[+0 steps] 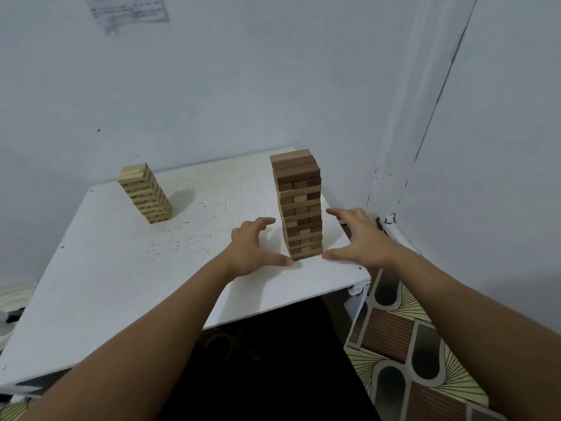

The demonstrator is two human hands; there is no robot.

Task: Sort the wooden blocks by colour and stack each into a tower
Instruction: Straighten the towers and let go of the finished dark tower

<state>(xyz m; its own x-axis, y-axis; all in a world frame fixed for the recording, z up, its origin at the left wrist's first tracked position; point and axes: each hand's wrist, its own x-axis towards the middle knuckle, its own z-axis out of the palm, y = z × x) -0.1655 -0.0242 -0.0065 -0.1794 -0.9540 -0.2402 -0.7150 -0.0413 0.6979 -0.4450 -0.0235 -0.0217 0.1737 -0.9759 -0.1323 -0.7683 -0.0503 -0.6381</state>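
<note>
A tall tower of brown wooden blocks (299, 205) stands upright near the right edge of the white table (121, 268). A shorter tower of pale wooden blocks (145, 192) stands at the far left of the table. My left hand (255, 247) is spread just left of the brown tower's base, its thumb tip close to the bottom blocks. My right hand (358, 235) is spread just right of the tower, thumb near the base. Both hands flank the tower with a small gap and hold nothing.
Pale walls meet in a corner behind and to the right of the table. The brown tower sits close to the table's right edge. A patterned floor (409, 344) lies to the right, below the table. A paper note (130, 10) hangs on the wall.
</note>
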